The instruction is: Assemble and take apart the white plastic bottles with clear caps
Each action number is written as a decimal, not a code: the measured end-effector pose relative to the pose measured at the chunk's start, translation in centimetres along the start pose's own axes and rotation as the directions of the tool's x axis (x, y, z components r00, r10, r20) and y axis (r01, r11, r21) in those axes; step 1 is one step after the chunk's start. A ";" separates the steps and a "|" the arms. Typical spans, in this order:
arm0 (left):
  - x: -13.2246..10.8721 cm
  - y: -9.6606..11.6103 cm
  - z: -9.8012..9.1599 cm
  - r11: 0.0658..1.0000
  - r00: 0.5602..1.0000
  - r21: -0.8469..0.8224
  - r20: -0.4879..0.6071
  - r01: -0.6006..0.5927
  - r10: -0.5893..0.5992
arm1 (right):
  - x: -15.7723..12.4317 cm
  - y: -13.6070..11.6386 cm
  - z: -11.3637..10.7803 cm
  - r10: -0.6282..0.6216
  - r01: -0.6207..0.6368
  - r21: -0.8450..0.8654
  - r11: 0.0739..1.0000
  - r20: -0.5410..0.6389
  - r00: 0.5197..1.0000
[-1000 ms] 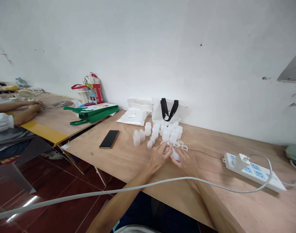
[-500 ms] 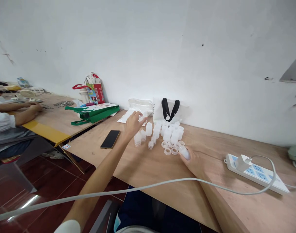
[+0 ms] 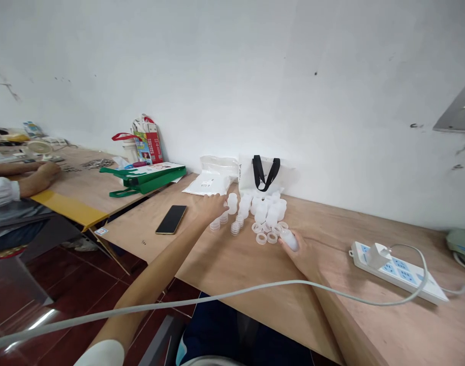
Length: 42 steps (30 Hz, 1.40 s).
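My left hand point(image 3: 213, 207) is lowered beside the white translucent bottles point(image 3: 233, 203), its fingertips near the leftmost one; what its curled fingers hold, if anything, is hidden. Stacked clear caps point(image 3: 214, 224) stand just below it, with another stack point(image 3: 235, 227) to the right. My right hand point(image 3: 301, 250) is wrapped round a white translucent bottle point(image 3: 289, 239). Left of that bottle, several translucent rings point(image 3: 261, 238) lie flat on the wooden table. More bottles point(image 3: 272, 213) stand in a cluster behind the rings.
A black phone point(image 3: 171, 219) lies at left, a white plastic package point(image 3: 207, 184) and a black-handled bag point(image 3: 285, 178) behind. A power strip point(image 3: 400, 269) sits at right; its cable point(image 3: 255, 288) crosses in front. Green bag point(image 3: 148, 180) and a person's hands point(image 3: 45, 175) are further left.
My left hand has come down from above the white package to beside the bottles and cap stacks. My right hand still holds its bottle. The view has shifted slightly.
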<state>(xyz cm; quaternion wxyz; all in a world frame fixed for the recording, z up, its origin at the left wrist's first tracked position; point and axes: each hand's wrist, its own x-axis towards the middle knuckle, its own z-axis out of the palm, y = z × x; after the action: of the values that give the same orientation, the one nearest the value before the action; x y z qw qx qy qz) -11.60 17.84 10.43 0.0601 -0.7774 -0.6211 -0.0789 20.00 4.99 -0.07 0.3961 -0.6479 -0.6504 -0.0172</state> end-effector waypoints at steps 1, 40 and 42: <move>-0.2 0.2 0.1 1.000 1.000 0.022 -0.027 -0.007 0.007 | 0.0 0.0 0.0 0.000 0.000 0.013 1.000 0.015 1.000; -6.3 12.2 8.8 0.439 0.935 -0.870 -0.065 -0.223 0.347 | -0.5 -1.8 1.2 -0.309 0.373 -0.234 0.898 0.269 0.912; -6.3 11.9 8.8 0.466 0.947 -0.857 -0.075 -0.221 0.311 | -0.2 -1.9 1.0 -0.272 0.311 -0.112 0.944 0.268 0.924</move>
<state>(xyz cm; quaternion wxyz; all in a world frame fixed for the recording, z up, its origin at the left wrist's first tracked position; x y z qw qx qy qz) -0.91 10.88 0.61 -0.3480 -0.7944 -0.3737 -0.3288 17.83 5.03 0.09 0.2537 -0.5691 -0.7809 -0.0443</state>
